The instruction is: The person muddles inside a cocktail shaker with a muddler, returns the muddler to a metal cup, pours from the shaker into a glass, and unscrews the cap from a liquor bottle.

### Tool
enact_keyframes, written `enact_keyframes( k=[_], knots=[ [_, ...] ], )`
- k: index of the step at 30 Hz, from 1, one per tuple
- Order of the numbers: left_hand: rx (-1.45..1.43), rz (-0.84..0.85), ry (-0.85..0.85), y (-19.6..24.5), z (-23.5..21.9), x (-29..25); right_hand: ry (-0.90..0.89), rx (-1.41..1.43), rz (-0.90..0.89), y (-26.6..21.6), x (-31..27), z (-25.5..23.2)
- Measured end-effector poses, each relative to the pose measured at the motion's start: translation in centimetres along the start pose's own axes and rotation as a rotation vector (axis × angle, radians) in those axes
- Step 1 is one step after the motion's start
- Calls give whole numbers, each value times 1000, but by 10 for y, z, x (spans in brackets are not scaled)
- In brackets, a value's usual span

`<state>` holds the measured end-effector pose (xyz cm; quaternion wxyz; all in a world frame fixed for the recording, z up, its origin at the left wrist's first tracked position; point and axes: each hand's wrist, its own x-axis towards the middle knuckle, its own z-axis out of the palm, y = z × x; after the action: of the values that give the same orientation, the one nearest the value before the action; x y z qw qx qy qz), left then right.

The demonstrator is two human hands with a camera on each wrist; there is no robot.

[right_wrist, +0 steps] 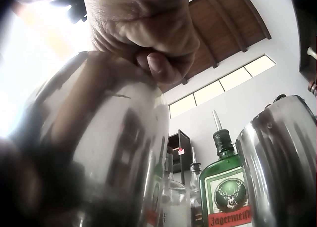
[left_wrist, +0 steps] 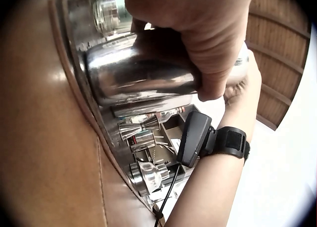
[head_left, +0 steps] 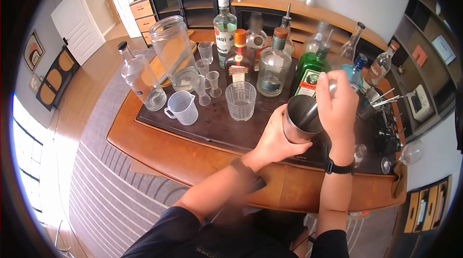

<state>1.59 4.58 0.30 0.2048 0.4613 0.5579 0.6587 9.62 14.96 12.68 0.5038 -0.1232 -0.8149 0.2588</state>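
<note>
My left hand (head_left: 277, 137) grips a metal shaker tin (head_left: 295, 132) around its side, with the tin's mouth tilted up over the front of the table. My right hand (head_left: 339, 106) is curled round the top of a muddler (head_left: 311, 115), whose dark shaft slants down into the tin; its lower end is hidden inside. In the left wrist view the tin (left_wrist: 114, 71) stands close over the dark mat, the left thumb and palm against it. The tin's wall (right_wrist: 114, 138) fills much of the right wrist view, below the right fist (right_wrist: 148, 34).
A second metal tin (right_wrist: 282, 162) and a green Jägermeister bottle (head_left: 311, 70) stand just behind. Leftward are a cut-glass tumbler (head_left: 240, 103), a plastic measuring jug (head_left: 184, 108) and a large glass jar (head_left: 173, 55). Several bottles line the back; jiggers (left_wrist: 138, 128) lie to the right.
</note>
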Motion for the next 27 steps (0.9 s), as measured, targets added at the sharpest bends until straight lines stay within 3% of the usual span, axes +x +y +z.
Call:
enact_keyframes(
  k=[3,19,21,27],
  knots=[
    [-38,16,-13,-1,1,1,-43,-70,-77,8,-2,5],
    [-30,13,-7,-6,1,1,-36,22,19,-5,-3,1],
    [-2,16,-15,-7,2,2,-73,-85,-50,-6,-2,2],
    [-3,29,-6,-9,3,3,-3,-13,-73,3,-3,3]
  ],
)
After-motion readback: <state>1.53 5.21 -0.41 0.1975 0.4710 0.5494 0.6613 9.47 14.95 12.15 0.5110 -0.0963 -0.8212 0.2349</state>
